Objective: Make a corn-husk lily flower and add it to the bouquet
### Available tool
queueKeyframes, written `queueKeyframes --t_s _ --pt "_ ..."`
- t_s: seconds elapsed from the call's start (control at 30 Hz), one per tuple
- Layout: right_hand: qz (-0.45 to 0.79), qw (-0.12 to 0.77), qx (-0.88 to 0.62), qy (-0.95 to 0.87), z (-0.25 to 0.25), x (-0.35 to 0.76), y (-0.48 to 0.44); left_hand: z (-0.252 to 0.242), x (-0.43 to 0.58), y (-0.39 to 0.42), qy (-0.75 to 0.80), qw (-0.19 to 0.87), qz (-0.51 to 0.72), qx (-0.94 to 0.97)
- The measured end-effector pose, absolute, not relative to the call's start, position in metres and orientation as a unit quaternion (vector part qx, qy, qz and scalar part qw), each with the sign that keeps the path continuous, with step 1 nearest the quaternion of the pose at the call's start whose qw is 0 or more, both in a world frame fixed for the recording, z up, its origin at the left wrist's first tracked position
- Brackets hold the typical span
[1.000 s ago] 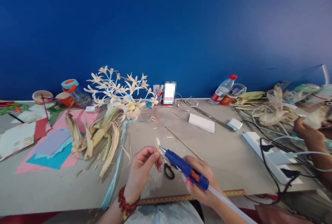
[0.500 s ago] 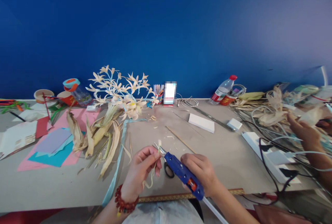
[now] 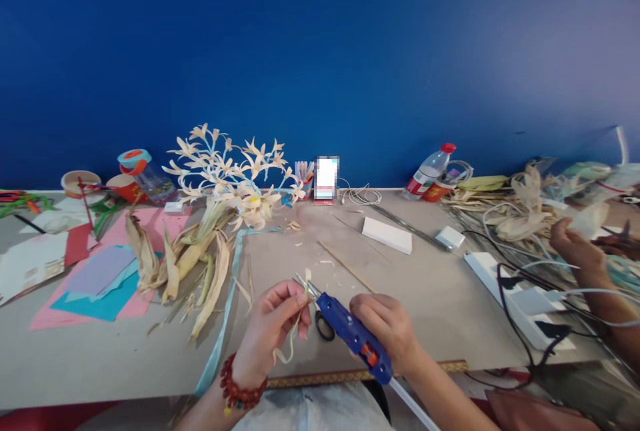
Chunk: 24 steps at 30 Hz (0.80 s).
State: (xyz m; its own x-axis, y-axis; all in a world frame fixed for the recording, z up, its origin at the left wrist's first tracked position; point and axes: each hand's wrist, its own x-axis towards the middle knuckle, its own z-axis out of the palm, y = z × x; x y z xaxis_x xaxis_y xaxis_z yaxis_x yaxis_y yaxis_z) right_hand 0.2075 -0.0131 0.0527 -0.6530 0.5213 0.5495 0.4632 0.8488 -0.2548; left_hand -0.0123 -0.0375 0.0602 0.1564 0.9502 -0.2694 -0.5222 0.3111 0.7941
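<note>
Between the thumb and fingers of my left hand (image 3: 277, 314) is pinched a thin pale strip of corn husk (image 3: 289, 354), its tail curling below and its tip standing up above the fingers. My right hand (image 3: 387, 328) is wrapped round a blue hot glue gun (image 3: 350, 332), with a long white glue stick (image 3: 411, 403) running out of its back end. The gun's nozzle points at the strip near my left fingertips; whether they touch I cannot tell. Under the gun, a pair of scissors (image 3: 325, 326) lies on the table, partly hidden.
Husk flowers (image 3: 245, 178) stand at the back left, above dried corn husks (image 3: 216, 284) and coloured paper (image 3: 113, 271). A power strip (image 3: 515, 304) with cables lies right, near another person's hand (image 3: 583, 251). A stick (image 3: 345, 264) and white box (image 3: 387, 236) lie ahead.
My hands keep nearly the same pose, with the glue gun still at the strip. At the right, the other person's hand has shifted slightly, and their second hand is no longer seen.
</note>
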Motion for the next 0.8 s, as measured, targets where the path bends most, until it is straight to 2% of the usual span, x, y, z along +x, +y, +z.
queueKeyframes --t_s 0.8 --pt "0.052 0.336 -0.266 -0.902 0.0511 0.2072 -0.0146 0.0608 -0.0101 -0.0364 0.406 0.693 0.524 0.283"
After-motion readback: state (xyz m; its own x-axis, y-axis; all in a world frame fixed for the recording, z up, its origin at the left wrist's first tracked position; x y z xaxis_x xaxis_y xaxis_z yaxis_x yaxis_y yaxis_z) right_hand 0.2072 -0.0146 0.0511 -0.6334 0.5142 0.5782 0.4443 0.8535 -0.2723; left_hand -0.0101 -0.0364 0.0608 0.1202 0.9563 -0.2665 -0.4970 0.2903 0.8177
